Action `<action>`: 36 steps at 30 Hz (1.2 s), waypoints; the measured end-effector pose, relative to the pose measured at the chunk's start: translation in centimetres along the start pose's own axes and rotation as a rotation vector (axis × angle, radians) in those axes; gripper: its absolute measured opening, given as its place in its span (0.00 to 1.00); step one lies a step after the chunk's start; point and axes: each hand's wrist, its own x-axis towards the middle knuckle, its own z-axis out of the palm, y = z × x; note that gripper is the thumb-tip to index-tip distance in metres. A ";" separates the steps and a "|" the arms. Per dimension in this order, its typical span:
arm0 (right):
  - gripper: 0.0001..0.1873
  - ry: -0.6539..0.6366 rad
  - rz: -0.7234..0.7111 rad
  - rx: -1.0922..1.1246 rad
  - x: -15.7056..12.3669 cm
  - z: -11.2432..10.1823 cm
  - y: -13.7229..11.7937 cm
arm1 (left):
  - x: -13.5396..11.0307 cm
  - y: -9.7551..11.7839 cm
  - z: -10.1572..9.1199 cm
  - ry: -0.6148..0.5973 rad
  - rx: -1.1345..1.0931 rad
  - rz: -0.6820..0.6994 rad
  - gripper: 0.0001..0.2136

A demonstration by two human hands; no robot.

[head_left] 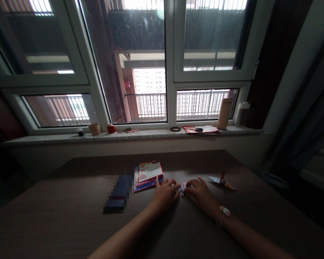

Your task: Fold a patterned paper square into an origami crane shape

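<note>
Left hand [166, 193] and right hand [199, 192] are pinching the small paper [182, 189] between them, fingers bunching narrow; uneven pulling could be skewing or tearing it! Just beyond the left hand, the stack [149, 173] is sitting near, and a straying finger could be shoving it. Right of the right hand, the folded piece [224, 183] is risking crushing from any wide swing.
</note>
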 end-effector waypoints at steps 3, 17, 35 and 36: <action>0.08 0.002 -0.002 -0.001 0.0 0.0 0.0 | 0.0 0.0 0.0 -0.001 0.013 0.005 0.14; 0.06 -0.013 -0.025 0.062 0.0 0.5 0.6 | 0.0 -0.1 0.1 -0.002 0.036 0.002 0.14; 0.09 -0.037 -0.032 0.069 -0.2 0.4 0.7 | -0.1 0.0 0.0 0.003 0.030 0.004 0.13; 0.09 -0.038 -0.038 0.073 -0.3 0.3 0.7 | -0.1 0.0 0.0 0.003 0.030 0.003 0.13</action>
